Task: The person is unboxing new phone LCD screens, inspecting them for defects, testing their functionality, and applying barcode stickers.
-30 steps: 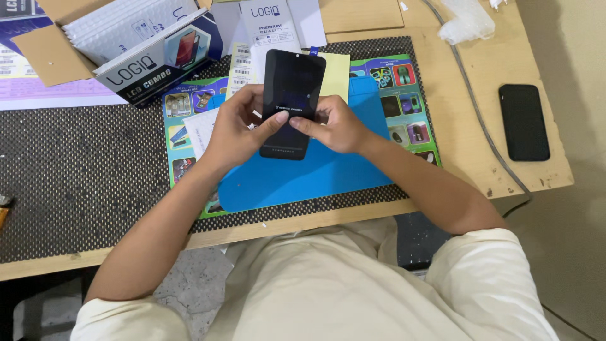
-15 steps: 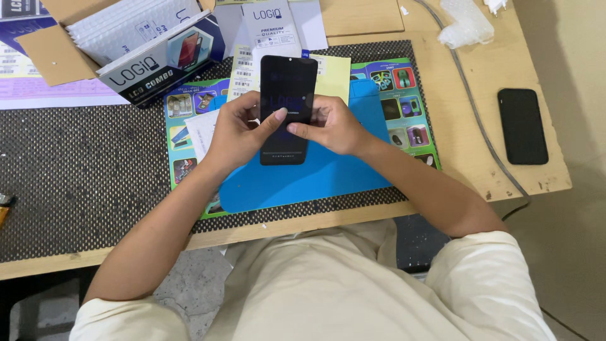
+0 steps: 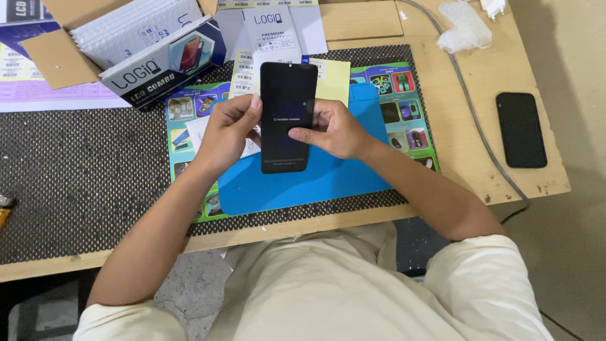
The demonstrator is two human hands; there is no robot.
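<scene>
Left hand (image 3: 228,129) and right hand (image 3: 334,129) pinch the flat black glass phone screen panel (image 3: 288,117) by its edges; best keep fingertips off its face, level above the blue rubber work mat (image 3: 353,177).

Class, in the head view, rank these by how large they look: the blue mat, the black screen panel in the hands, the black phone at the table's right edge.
1. Blue mat
2. Black screen panel, held nearer the camera, so its lead is unsure
3. Black phone

Glossy black glass screen (image 3: 287,117). Smooth matt blue rubbery mat (image 3: 315,180) over rough woven dark mesh liner (image 3: 82,177). Bare wood bench (image 3: 454,158), chipped near right edge. Glossy phone (image 3: 521,129). Cardboard box (image 3: 53,53), bubble wrap (image 3: 465,26).
</scene>
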